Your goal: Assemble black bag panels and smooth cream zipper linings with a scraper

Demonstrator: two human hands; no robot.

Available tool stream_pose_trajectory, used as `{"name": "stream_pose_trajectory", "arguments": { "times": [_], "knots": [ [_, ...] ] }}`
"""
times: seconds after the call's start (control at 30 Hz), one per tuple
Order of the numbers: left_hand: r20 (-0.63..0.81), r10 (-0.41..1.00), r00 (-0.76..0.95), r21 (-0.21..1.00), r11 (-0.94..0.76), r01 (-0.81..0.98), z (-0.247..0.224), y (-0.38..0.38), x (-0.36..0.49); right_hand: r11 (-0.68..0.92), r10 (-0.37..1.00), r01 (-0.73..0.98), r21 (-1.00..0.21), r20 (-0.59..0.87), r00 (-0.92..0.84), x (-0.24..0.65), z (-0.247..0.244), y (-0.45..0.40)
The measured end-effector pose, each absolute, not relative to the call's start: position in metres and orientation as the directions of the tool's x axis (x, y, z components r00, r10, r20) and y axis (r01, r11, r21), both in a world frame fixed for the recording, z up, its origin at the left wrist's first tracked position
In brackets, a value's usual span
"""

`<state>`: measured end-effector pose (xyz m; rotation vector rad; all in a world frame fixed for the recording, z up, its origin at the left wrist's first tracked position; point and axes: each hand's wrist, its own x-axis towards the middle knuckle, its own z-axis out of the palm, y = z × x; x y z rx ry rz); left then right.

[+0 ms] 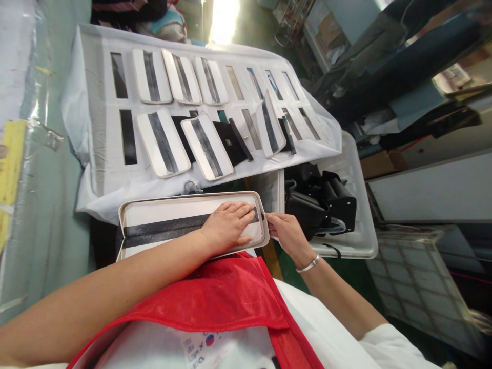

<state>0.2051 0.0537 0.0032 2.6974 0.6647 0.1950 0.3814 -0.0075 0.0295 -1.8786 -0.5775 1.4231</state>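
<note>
Across my lap lies a long white shallow case piece (165, 209) with a raised rim and a dark zipper-like strip (161, 233) along its middle. My left hand (228, 225) rests flat on its right half, fingers stretched over the strip. At the piece's right end my right hand (288, 233) is closed in a pinch, close to a small black bit at the rim. What sits between those fingertips is too small to make out.
Ahead stands a white-covered rack (238, 77) with rows of slots. Several similar white pieces (165, 143) lie on it, some joined to black panels (232, 141). To the right, a translucent bin (365, 205) holds black leather-like parts (338, 197). A grey-green surface (61, 205) runs along the left.
</note>
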Motion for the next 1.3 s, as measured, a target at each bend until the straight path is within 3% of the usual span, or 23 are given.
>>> {"name": "stream_pose_trajectory", "arguments": {
  "times": [0.3,0.63,0.8,1.07,1.3],
  "knots": [
    [0.044,0.467,0.883,0.360,-0.832,0.422,0.003,0.054,0.206,-0.720,0.629,-0.249,-0.648,-0.761,0.160,0.397,0.026,0.001],
    [0.057,0.468,0.882,0.364,-0.832,0.419,0.004,0.054,0.205,-0.819,0.547,-0.182,-0.544,-0.836,0.037,0.407,0.030,0.021],
    [0.047,0.465,0.884,0.369,-0.830,0.417,0.004,0.054,0.207,-0.846,0.526,-0.098,-0.524,-0.851,0.012,0.412,0.029,0.028],
    [-0.008,0.458,0.889,0.339,-0.835,0.434,0.008,0.056,0.212,-0.838,0.515,0.197,-0.508,-0.857,-0.021,0.422,0.030,0.038],
    [-0.046,0.454,0.890,0.283,-0.848,0.447,0.018,0.052,0.214,-0.835,0.364,0.332,-0.439,-0.893,-0.266,0.435,0.028,0.050]
  ]
}}
